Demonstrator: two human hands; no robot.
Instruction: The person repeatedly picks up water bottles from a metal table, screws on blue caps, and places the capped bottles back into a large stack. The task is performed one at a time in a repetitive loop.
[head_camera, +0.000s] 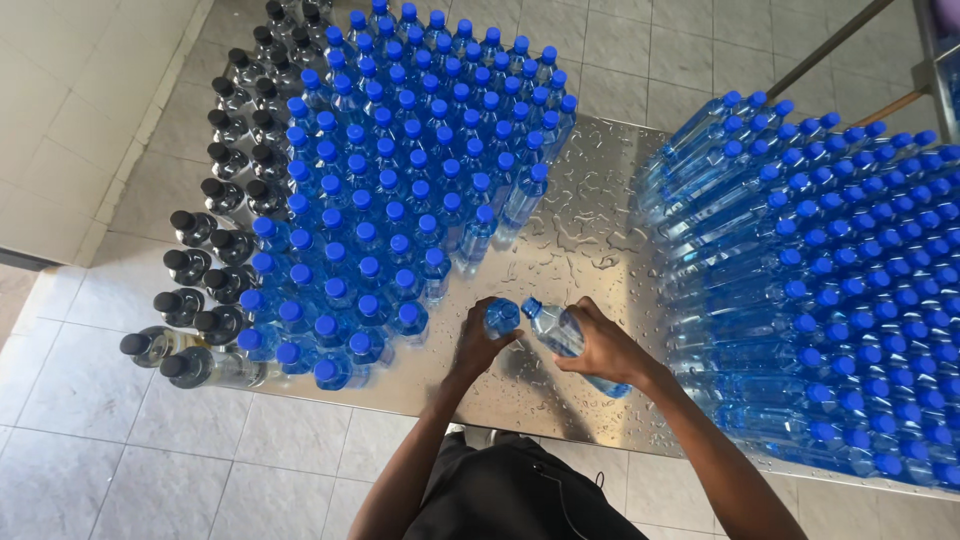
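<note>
My left hand (478, 343) grips a blue-capped clear water bottle (500, 316) that stands upright on the wet steel table (580, 235). My right hand (605, 347) holds a second blue-capped bottle (555, 330), tilted with its cap toward the first bottle. The two bottles sit close together near the table's front edge, caps almost touching.
A dense block of upright blue-capped bottles (400, 180) fills the table's left half, flanked on its left by black-capped bottles (215, 230). On the right lies a tall stack of blue-capped bottles on their sides (820, 290). Tiled floor (120, 420) surrounds the table.
</note>
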